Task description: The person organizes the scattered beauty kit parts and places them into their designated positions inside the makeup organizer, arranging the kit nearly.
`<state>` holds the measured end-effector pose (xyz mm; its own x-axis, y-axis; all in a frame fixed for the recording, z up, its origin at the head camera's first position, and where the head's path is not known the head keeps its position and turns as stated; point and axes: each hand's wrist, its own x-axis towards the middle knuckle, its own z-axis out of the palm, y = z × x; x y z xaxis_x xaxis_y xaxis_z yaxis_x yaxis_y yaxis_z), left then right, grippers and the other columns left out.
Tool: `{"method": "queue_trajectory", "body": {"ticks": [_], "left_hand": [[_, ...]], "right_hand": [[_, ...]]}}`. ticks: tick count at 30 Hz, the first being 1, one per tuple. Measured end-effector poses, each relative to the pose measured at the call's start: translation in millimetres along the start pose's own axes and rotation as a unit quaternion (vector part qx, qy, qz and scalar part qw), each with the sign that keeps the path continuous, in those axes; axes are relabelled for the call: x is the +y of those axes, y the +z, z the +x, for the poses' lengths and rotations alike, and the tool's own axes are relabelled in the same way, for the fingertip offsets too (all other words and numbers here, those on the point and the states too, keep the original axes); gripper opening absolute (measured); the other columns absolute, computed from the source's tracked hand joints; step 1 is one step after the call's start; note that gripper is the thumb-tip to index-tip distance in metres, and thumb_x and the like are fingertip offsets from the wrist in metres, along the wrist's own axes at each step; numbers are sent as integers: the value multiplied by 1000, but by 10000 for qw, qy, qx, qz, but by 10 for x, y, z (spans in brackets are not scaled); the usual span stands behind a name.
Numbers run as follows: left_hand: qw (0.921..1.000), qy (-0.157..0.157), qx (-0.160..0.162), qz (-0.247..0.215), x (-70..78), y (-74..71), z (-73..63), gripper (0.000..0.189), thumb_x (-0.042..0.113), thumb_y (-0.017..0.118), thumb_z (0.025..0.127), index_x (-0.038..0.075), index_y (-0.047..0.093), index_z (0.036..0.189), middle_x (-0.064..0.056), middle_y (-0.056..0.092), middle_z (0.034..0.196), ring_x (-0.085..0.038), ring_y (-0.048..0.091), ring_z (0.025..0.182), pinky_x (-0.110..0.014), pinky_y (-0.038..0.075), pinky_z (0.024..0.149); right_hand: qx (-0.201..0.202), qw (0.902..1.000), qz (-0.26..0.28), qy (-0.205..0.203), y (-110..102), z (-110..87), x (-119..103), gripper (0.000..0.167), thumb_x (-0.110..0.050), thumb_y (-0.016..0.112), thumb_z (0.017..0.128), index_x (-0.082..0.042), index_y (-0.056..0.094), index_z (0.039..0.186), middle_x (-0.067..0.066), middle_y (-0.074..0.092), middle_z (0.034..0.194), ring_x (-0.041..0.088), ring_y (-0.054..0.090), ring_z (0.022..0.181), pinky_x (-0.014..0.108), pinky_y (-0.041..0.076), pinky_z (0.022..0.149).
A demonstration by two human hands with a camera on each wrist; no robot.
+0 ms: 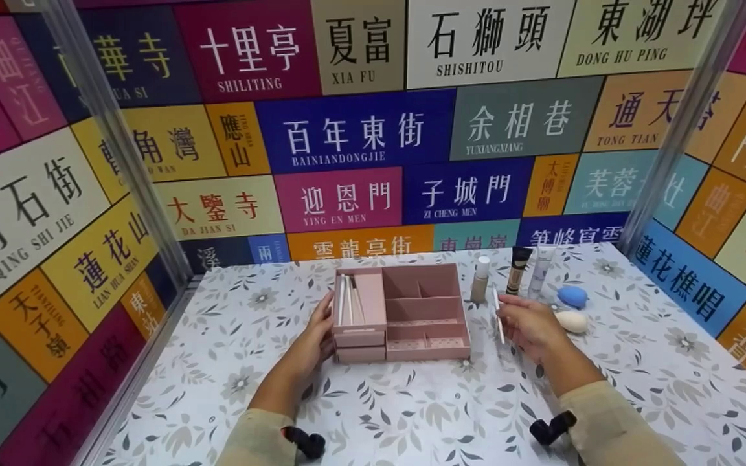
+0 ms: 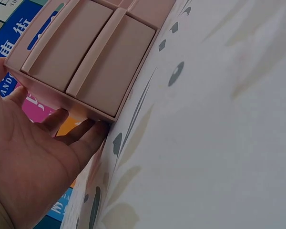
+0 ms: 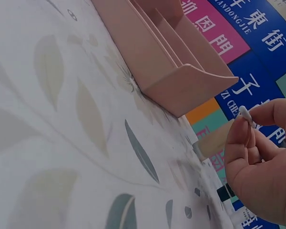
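Note:
My left hand (image 1: 316,330) touches the left side of a pink desktop organizer (image 1: 428,285), its fingertips against the side wall. In the left wrist view, two small drawers (image 2: 112,62) show at the organizer's front, both closed. Several slim makeup brushes or pens (image 1: 347,301) lie in its top left compartment. To the right of the organizer, my right hand (image 1: 535,327) pinches a slim white stick (image 1: 498,317) between thumb and fingers. In the right wrist view only the rounded white end of the stick (image 3: 246,113) shows; its exact kind cannot be told.
Behind the right hand stand a foundation bottle with white cap (image 1: 480,279), a black tube (image 1: 516,270) and a pale tube (image 1: 541,273). A blue makeup sponge (image 1: 572,296) and a cream sponge (image 1: 572,321) lie to the right. Patterned wall panels (image 1: 360,133) enclose the table (image 1: 243,310).

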<state>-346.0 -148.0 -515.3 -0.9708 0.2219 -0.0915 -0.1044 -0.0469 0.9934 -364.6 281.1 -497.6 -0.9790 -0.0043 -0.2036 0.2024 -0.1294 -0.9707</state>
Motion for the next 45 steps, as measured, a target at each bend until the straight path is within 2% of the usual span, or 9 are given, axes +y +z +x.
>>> {"method": "queue_trajectory", "body": {"ticks": [6,12,17,24,29,37,42,45], "left_hand": [[9996,198,-177,71,-1,-19,-27,64,41,42,113,44,14,171,-8,4,182,-38,22,166,-58,25,133],[9999,115,-115,41,6,-13,-36,63,42,43,112,47,17,170,-6,7,182,-37,25,165,-57,25,133],[10000,-30,36,24,20,-2,-43,63,44,46,111,50,21,168,-4,11,182,-37,31,163,-56,27,133],[10000,6,-5,28,15,0,-26,64,44,44,112,48,19,170,-5,10,182,-40,31,163,-57,27,133],[10000,-5,-13,-4,-4,-3,-17,64,46,46,111,50,19,169,-4,9,182,-38,28,164,-57,26,133],[10000,1,-93,-22,-3,0,-21,61,48,45,112,53,21,167,-2,8,182,-35,24,166,-57,23,134],[10000,-38,-12,6,-10,-14,-6,60,48,47,110,55,24,166,-3,9,183,-38,28,164,-57,24,134],[10000,-46,28,-23,-16,-15,2,60,47,48,110,55,26,165,-3,8,183,-38,29,164,-57,25,133]], "right_hand": [[-272,9989,384,-23,132,-79,-84,64,-1,58,105,3,34,164,-8,71,102,8,65,91,25,57,88],[-296,9987,400,-73,321,-179,-159,63,-1,57,105,2,35,163,-7,70,101,9,65,91,25,58,86],[-483,9978,427,-155,525,-269,-191,66,0,61,102,0,37,164,-5,73,110,12,69,96,29,60,94],[-657,9957,565,-314,792,-332,-239,63,0,56,103,0,36,163,-1,76,104,13,71,92,30,61,89],[-826,9939,644,-344,995,-302,-281,62,1,57,102,-1,39,161,0,72,103,13,69,90,30,61,87],[-1068,9922,532,-349,1346,-183,-405,55,1,58,101,-1,46,155,2,66,102,12,63,80,29,60,77],[-1227,9916,321,-244,1582,-69,-452,56,2,62,99,1,49,153,7,66,109,15,66,85,31,63,81],[-1249,9919,178,-127,1693,-1,-466,60,2,63,98,0,48,155,10,64,114,16,67,87,29,62,79]]}}
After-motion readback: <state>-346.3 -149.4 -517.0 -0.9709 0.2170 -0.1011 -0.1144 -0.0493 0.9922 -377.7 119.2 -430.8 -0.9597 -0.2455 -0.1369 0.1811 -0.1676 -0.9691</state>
